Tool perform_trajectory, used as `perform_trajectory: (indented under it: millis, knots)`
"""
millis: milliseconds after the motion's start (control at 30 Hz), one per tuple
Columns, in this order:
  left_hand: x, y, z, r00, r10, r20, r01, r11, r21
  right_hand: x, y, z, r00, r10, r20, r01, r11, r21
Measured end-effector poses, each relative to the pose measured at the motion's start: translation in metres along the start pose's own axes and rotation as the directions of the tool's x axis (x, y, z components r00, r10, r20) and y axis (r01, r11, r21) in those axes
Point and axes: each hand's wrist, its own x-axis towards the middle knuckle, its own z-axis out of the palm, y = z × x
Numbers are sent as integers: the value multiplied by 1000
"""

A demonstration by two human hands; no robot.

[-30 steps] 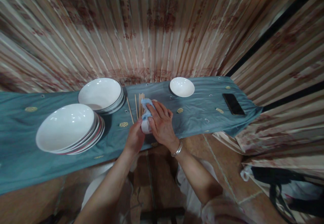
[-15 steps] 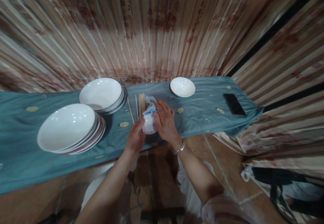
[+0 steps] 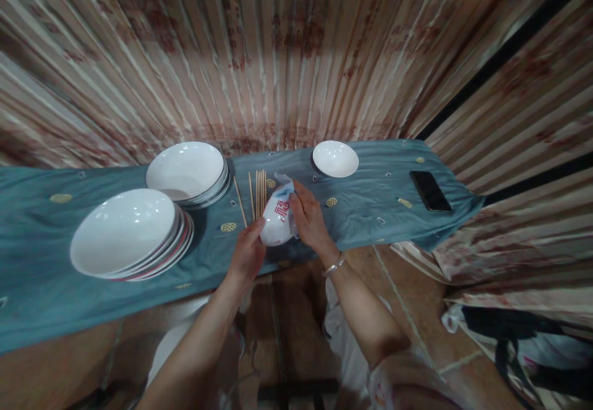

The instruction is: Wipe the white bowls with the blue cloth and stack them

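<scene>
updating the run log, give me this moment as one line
left hand: grips white bowl | right hand: holds cloth against it | beyond: chopsticks

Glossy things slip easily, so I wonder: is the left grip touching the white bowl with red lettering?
Touching. The head view shows the left grip with its thumb against the left side of the white bowl, no gap between.

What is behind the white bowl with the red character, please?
Behind the round glossy white bowl, a pale-blue cloth shows at its far edge; thin tan wooden sticks lie beyond on the teal patterned tablecloth. What the bowl covers cannot be seen.
</scene>
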Motion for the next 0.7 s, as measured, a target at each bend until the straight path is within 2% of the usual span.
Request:
perform_trajectory:
  millis: [233,500,700]
  knots:
    - [-6,10,6,999,-1,-45,4,998,68,7,12,1,991,131,15,-131,972,194]
    - [-6,11,7,998,-9,-67,13,998,64,9,24,4,953,302,17,-292,904,311]
    - [-4,11,5,998,-2,-71,6,998,58,9,33,7,919,393,9,-368,851,375]
